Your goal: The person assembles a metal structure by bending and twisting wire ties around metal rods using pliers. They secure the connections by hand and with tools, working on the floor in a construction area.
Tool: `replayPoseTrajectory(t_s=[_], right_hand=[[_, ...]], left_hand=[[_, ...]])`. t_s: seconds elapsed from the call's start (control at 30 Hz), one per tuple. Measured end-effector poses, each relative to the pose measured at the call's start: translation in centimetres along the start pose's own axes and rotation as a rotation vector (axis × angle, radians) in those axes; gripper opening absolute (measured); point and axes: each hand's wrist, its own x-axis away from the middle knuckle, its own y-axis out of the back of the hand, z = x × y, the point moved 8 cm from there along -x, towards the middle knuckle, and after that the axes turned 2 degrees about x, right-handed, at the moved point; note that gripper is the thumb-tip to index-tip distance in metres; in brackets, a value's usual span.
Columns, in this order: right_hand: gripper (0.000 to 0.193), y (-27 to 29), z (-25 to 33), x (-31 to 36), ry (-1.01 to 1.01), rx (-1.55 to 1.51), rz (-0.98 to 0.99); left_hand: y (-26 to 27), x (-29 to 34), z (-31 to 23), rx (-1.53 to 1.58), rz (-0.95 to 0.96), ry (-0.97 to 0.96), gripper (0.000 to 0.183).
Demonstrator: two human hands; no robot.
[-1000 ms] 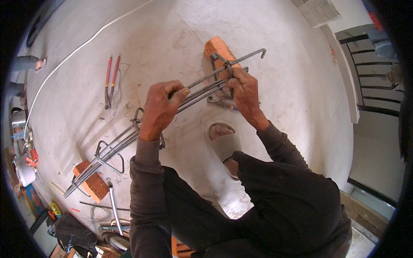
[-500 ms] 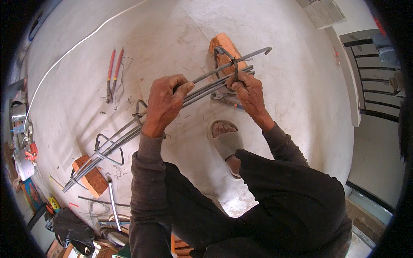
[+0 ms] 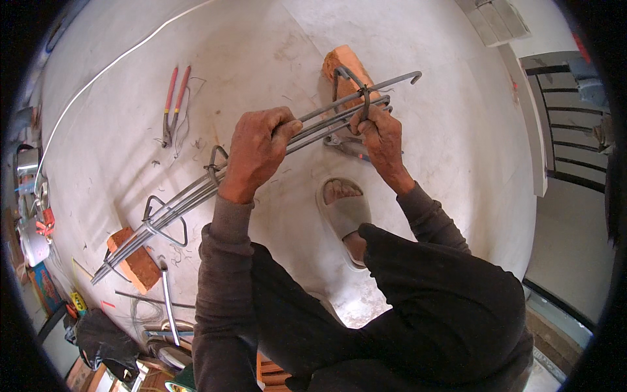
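Hardly anything has shifted since a moment ago. Metal bars [image 3: 189,204] slant over 2 bricks [image 3: 142,271], several hoops [image 3: 185,232] already along them. Left hand [image 3: 256,150] closes round the top bar [image 3: 393,82]; right hand [image 3: 384,136] pinches the end hoop [image 3: 366,103], tied or not, I can't tell.

Floor [image 3: 248,59]: pale, before you, left of the black railing [image 3: 576,180]
Ledge [image 3: 534,130]: white, beside the railing
Light: bright glare left of it
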Motion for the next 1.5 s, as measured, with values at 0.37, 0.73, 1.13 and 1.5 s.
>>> replayPoseTrajectory(t_s=[0.37, 0.73, 1.13, 1.5], right_hand=[[0.012, -0.3, 0.8, -0.2, -0.164, -0.157, 0.096], [0.014, -1.8, -1.8, 0.4, -0.234, -0.191, 0.102], [0.018, 4.9, 5.3, -3.3, 0.248, 0.398, -0.121], [0.016, -0.5, 2.7, -3.0, 0.149, 0.655, 0.099]], left_hand=[[0.3, 0.0, 0.7, 0.059, 0.026, 0.095, 0.02], [-0.6, 0.0, 1.9, -0.026, -0.023, 0.007, 0.019], [-4.3, 2.5, 6.2, -0.219, 0.065, -0.062, 0.024], [-3.9, 2.2, 6.5, -0.048, -0.094, -0.008, 0.016]])
